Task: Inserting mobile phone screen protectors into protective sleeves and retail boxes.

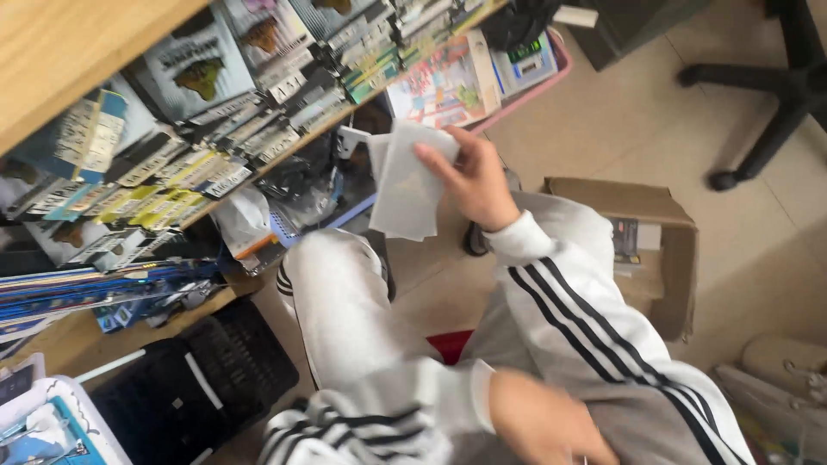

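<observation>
The white pouch (405,185) is up in front of the wooden shelf (52,60) of boxed goods, above the knees, and it looks light, thin and floppy w/ a slick plastic face, so prob best pinched at the top edge, not the middle. One hand (474,181), reaching across w/ arm bent, has fingers curled shut on that top corner. The other hand (538,422) is low by the lap, blurred, can't tell its grip.

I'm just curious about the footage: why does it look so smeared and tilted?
Head view: tilted, with motion blur throughout; the nearer hand is smeared, the hand holding the white packet is softened; lighting is even daylight, with no harsh glare.
</observation>
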